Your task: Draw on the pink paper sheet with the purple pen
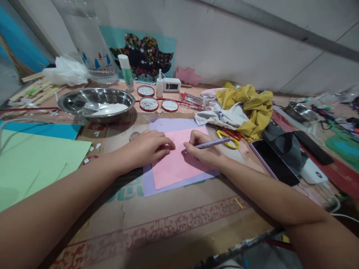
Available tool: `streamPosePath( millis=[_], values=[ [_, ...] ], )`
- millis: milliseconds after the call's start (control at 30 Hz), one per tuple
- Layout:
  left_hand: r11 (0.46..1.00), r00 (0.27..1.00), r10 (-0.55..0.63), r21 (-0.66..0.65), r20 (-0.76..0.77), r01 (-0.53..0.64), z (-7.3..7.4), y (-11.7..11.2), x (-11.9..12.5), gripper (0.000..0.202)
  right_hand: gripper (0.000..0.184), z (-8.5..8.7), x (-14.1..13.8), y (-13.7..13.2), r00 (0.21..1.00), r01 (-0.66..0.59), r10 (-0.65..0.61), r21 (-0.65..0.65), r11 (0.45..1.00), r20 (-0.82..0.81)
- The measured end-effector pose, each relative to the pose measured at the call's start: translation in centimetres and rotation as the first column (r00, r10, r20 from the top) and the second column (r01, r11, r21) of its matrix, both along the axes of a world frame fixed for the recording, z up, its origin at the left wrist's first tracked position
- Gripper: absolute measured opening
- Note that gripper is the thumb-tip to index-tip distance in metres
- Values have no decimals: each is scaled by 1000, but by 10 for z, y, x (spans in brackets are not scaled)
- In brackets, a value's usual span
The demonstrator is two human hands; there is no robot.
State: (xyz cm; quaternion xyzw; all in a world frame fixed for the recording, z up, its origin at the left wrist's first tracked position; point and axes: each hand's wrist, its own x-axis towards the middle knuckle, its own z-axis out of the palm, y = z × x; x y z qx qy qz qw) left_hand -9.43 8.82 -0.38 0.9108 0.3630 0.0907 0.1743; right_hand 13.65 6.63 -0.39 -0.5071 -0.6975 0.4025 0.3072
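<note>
A pink paper sheet (176, 164) lies on a larger lilac sheet (168, 125) on the cardboard-covered table. My left hand (146, 147) rests on the pink sheet's left edge with its fingers curled and pressed down on the paper. My right hand (203, 151) grips a lilac pen (214, 142), whose tip touches the pink sheet near its upper middle.
Yellow-handled scissors (227, 137) lie just right of the pen. A black phone (273, 161) sits further right, beside yellow cloth (249, 106). A steel bowl (97, 102), three round bead dishes (149, 104) and glue bottles stand behind. Green paper (33, 160) and blue paper (42, 130) lie left.
</note>
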Motion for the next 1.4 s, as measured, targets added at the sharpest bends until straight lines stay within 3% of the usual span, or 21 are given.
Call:
streamPosePath(
  millis=[167,533,800,1200,1400],
  values=[
    [1000,1000,13,-6,-13,-13,2,-1,1,25,28,-4,-4,1,997,51,-53,54,997,53],
    [1000,999,27,-9,-23,-27,3,-2,1,24,27,-6,-2,2,997,-34,28,79,996,78],
    [999,999,36,-14,0,-36,0,-1,0,24,27,-12,0,5,991,14,-36,168,986,127],
    [1000,999,21,20,-32,-20,2,-2,1,24,26,-10,1,6,988,27,-57,198,980,146],
    [1000,999,23,22,-24,-22,1,-2,0,23,27,-8,4,2,997,77,-78,130,989,1]
  ],
)
